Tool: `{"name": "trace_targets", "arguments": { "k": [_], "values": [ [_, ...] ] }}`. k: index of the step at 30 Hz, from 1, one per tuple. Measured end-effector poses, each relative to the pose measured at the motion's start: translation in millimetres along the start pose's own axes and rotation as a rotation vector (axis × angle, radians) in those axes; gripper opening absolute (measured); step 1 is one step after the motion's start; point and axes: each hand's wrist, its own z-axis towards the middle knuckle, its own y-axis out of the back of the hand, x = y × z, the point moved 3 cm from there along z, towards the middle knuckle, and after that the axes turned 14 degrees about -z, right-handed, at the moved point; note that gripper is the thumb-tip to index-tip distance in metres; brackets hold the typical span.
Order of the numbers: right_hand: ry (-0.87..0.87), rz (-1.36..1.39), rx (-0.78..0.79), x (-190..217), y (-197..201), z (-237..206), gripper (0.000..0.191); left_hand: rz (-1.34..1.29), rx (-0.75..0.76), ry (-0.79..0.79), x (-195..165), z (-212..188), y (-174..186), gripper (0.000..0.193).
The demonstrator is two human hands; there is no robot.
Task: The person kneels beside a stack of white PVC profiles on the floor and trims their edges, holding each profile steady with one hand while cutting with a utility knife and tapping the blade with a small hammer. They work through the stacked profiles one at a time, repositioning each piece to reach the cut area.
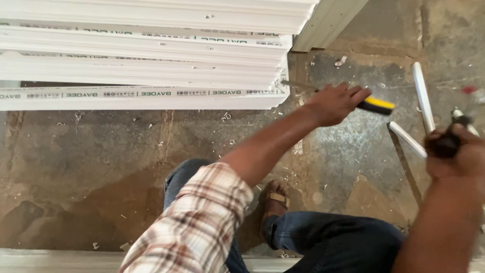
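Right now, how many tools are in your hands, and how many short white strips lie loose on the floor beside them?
Yellow-and-black handled tool, in the left hand: 1
Dark-handled tool, in the right hand: 1
Short white strips on the floor: 2
Total: 4

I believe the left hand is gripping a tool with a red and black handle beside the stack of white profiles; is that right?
Not quite. In the head view the left hand grips a tool whose handle is yellow and black, not red and black. The rest holds: it is beside the stack of white profiles.
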Motion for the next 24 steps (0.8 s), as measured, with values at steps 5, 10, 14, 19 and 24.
{"name": "trace_targets", "arguments": {
  "k": [5,10,14,19,24],
  "values": [
    [0.113,-0.077,0.016,0,0,14,0.012,0.012,-0.001,0.125,18,27,-15,0.051],
    [0.102,-0.271,-0.115,-18,-18,-18,0.019,0.019,0.011,0.202,32,36,-11,0.058],
    [0.074,-0.267,-0.105,-14,-20,-24,0.017,0.014,-0.008,0.201,38,35,-9,0.057],
    [0.082,-0.251,-0.116,-16,-5,-14,0.015,0.028,0.007,0.208,41,34,-10,0.057],
    [0.108,-0.289,-0.091,-18,-4,-15,0.014,0.05,0.021,0.217,43,37,-11,0.058]
  ]
}}
